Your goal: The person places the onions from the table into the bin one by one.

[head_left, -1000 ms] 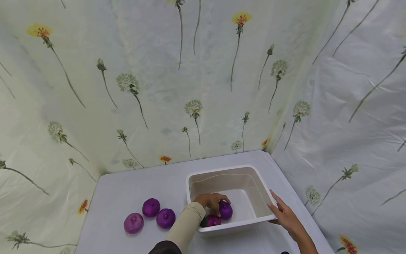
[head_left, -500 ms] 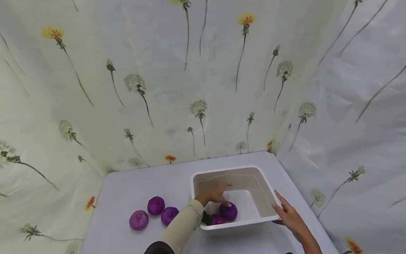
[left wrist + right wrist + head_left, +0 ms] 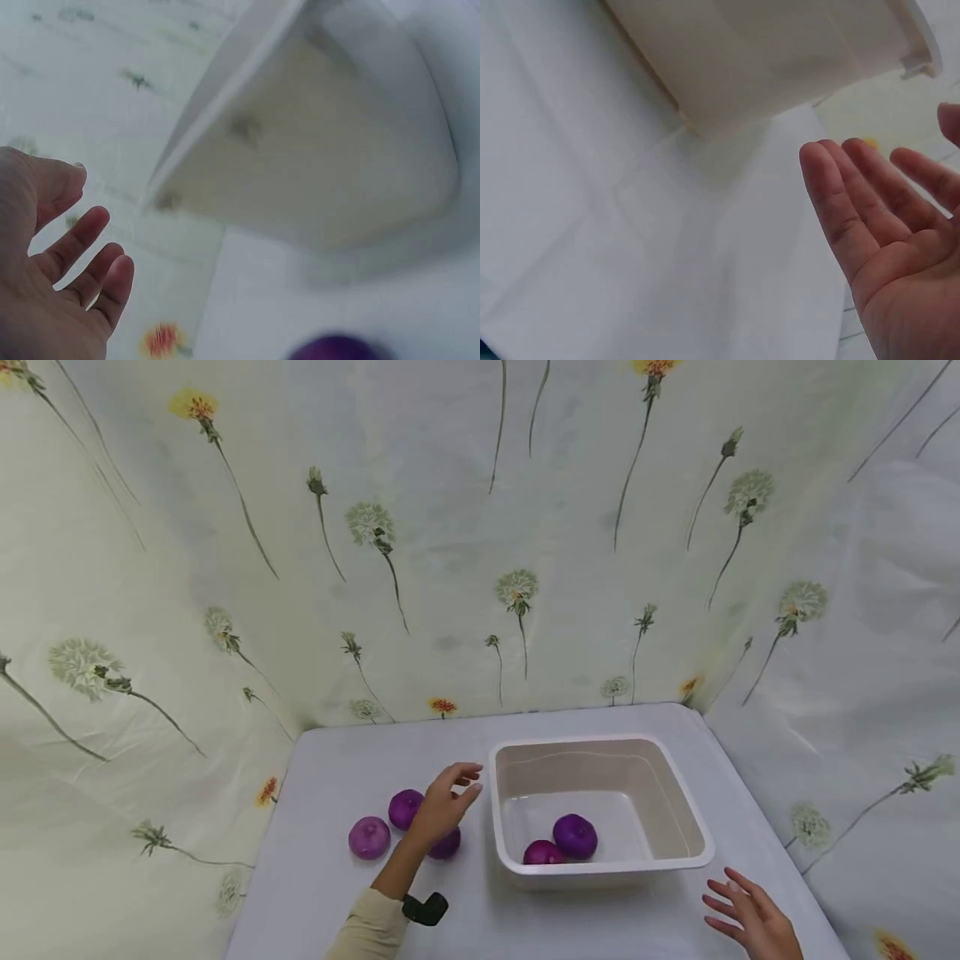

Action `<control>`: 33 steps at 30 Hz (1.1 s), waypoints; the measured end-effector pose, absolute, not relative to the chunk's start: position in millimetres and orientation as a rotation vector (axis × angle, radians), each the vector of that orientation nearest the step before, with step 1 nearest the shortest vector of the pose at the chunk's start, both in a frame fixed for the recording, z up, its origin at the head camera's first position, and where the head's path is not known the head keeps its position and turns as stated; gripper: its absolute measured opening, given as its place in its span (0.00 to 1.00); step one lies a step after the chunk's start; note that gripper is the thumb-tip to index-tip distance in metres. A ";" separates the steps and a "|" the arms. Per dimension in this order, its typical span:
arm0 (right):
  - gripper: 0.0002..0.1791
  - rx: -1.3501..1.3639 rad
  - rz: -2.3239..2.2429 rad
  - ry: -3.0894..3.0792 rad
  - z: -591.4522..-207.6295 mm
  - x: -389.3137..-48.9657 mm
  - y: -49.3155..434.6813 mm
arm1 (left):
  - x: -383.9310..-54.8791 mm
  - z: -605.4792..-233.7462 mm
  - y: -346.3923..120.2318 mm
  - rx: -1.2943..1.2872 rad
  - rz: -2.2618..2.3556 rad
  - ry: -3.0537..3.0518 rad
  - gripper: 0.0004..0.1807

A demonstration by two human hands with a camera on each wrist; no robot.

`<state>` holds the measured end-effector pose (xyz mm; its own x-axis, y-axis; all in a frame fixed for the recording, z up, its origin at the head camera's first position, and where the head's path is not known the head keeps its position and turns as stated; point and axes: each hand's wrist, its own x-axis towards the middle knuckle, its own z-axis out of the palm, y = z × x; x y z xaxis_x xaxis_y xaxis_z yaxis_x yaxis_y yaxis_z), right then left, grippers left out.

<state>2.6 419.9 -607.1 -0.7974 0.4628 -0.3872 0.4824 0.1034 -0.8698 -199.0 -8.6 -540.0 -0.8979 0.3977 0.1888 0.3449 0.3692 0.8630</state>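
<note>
My left hand point(image 3: 441, 806) hovers left of the off-white plastic bin point(image 3: 611, 868), fingers loosely bent and holding nothing. Beneath it, partly covered, are two purple onions: one farther back point(image 3: 403, 811) and one nearer point(image 3: 447, 845). A paler purple onion point(image 3: 369, 838) lies to their left. Inside the bin, near its front wall, sit a dark purple onion point(image 3: 575, 837) and a redder one point(image 3: 543, 852). My right hand point(image 3: 753, 917) is off the bin's front right corner, fingers spread and touching nothing. In the right wrist view its palm point(image 3: 907, 277) faces up.
A white cloth covers the table point(image 3: 585, 927). Flower-printed sheeting point(image 3: 450, 527) rises along the back and both sides. A black device point(image 3: 425, 909) is strapped at the left wrist, by a beige sleeve point(image 3: 371, 927).
My left hand has come out of the bin, leaving the dark purple onion inside, and moved left over the table onions. My right hand has let go of the bin's rim. The head view has shifted.
</note>
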 end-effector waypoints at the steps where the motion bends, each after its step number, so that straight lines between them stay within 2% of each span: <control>1: 0.46 1.026 -1.830 2.311 -607.9 6.6 420.6 | -196.3 -543.0 -20.4 0.666 1.612 2.575 0.18; 5: 0.46 0.972 -1.821 2.346 -603.1 5.6 425.7 | -190.3 -563.8 -59.1 0.567 1.585 2.689 0.18; 9: 0.45 0.854 -1.834 2.378 -588.2 -6.5 433.0 | -187.6 -591.7 -75.0 0.519 1.395 2.785 0.21; 14: 0.44 0.662 -1.857 2.365 -573.4 -26.4 440.7 | -186.8 -616.4 -71.9 0.445 1.199 2.818 0.27; 19: 0.42 0.533 -1.847 2.334 -568.1 -40.8 442.7 | -185.6 -628.1 -62.6 0.402 1.189 2.824 0.31; 33: 0.36 0.548 -1.800 2.317 -569.1 -51.4 435.0 | -174.2 -660.0 -58.5 0.256 1.243 2.818 0.33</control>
<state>-51.4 435.0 -569.1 -0.9206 0.1889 -0.3417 0.3778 0.2102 -0.9017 -174.2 -58.5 -660.0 -0.9850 0.1713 0.0198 0.1302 0.6630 0.7372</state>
